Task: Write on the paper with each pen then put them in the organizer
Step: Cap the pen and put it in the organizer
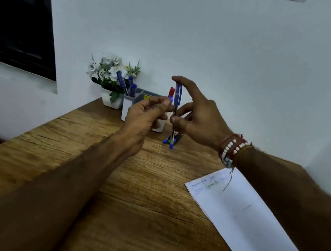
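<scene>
Two forearms (pixel 44 193) stretch over the wooden counter (pixel 110 181), the written-on paper (pixel 253 222) at near right. The right hand (pixel 199 117) pinches a blue pen (pixel 178 94) upright, forefinger over its top; the left hand (pixel 142 115) pinches a small blue piece (pixel 170 99) beside it, just before the organizer (pixel 128 103) holding other pens (pixel 122 81)

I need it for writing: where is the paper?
The paper lies on the wooden table at the lower right of the head view, beneath the right forearm.
</scene>
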